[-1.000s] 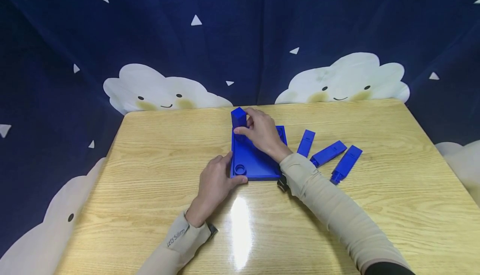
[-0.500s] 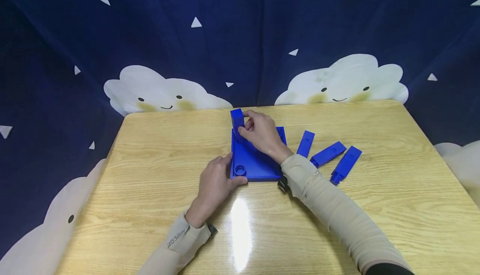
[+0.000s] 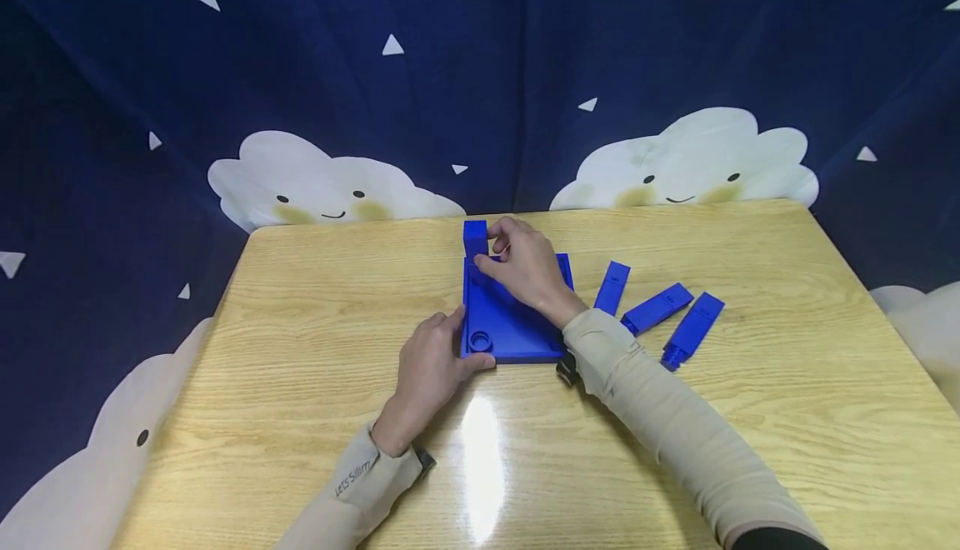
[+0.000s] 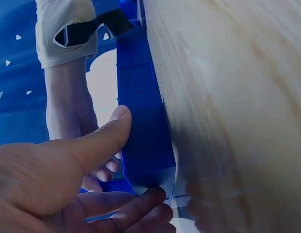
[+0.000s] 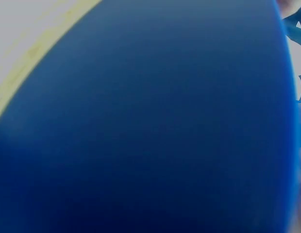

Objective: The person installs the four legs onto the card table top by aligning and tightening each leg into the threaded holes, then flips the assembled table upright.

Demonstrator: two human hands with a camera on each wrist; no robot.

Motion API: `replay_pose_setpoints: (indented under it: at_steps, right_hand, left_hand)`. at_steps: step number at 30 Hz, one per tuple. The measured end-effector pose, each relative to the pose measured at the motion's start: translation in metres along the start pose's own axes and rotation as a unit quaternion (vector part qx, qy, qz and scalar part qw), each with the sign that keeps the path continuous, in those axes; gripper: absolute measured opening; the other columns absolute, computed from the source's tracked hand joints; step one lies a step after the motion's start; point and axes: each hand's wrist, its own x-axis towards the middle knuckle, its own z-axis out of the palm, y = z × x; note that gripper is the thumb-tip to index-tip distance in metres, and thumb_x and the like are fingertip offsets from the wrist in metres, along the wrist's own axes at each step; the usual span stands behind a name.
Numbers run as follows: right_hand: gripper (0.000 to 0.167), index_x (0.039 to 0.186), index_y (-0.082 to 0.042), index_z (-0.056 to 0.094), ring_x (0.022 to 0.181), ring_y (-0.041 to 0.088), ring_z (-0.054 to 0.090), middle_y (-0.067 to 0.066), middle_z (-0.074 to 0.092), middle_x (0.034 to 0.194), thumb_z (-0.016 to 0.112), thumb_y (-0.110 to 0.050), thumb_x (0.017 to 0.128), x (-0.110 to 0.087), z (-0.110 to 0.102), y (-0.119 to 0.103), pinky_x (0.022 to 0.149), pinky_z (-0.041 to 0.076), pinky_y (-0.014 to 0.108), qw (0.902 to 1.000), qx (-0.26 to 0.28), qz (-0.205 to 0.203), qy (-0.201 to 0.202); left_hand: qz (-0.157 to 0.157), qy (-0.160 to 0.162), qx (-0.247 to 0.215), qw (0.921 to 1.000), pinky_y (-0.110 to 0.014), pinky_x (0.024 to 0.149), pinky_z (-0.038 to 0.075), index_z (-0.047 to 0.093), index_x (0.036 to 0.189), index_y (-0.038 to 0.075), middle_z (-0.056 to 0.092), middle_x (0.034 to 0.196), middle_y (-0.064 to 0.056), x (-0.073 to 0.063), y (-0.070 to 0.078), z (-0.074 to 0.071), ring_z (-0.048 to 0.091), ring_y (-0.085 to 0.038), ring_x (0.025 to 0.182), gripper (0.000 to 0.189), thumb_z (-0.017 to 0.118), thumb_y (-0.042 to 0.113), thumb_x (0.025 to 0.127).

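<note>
Blue on blue at the tray, and the right hand has a post pinched between thumb and fingers, standing upright over the far-left corner! Over at the near-left corner, the left hand is clamped round the tray, thumb along the near edge, fingers at the side. So what's the score? One post looks in place or close to it, though its foot is hidden, so whether it's fully home I can't tell. Three more lie loose on the worktop, right of the tray: an inner spare, a middle spare and an outer spare. The near-left ring sits bare, with no post in it; the right-hand corners are mostly covered by the right hand and sleeve. Early stages, I'd judge: one post up, three to go
</note>
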Motion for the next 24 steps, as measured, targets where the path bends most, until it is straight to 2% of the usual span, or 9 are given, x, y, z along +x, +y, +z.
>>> replay_pose_setpoints:
  at_steps: [7,16,24]
  right_hand:
    - [0.039,0.121,-0.001,0.07,0.09,0.025,0.069,0.011,0.069,0.106,0.084,-0.025,0.094,-0.0017,0.0001,0.0,0.084,0.054,0.043,1.0,-0.005,0.0,-0.005]
    - [0.04,0.122,-0.005,0.071,0.09,0.023,0.068,0.007,0.068,0.104,0.085,-0.03,0.095,-0.0002,-0.0011,0.0005,0.083,0.052,0.044,0.9994,-0.034,0.002,-0.009]
    - [0.043,0.125,-0.004,0.071,0.094,0.023,0.067,0.006,0.068,0.102,0.084,-0.033,0.095,0.0014,-0.0016,0.0003,0.083,0.051,0.045,0.9981,-0.059,0.011,-0.012]
  left_hand:
    - [0.0,0.005,0.003,1.0,-0.046,0.075,0.055,0.064,0.146,-0.007,0.07,0.101,-0.014,-0.002,0.0002,0.0012,0.065,-0.028,0.09,0.089,0.101,0.037,0.078]
    - [0.01,0.004,0.014,0.9998,-0.047,0.078,0.057,0.064,0.146,-0.008,0.072,0.107,-0.017,-0.0014,0.0004,0.0015,0.067,-0.03,0.094,0.09,0.1,0.039,0.079]
    - [0.018,0.002,0.021,0.9996,-0.045,0.077,0.056,0.063,0.146,-0.009,0.072,0.105,-0.018,0.001,0.0006,0.0005,0.066,-0.03,0.092,0.09,0.1,0.038,0.079]
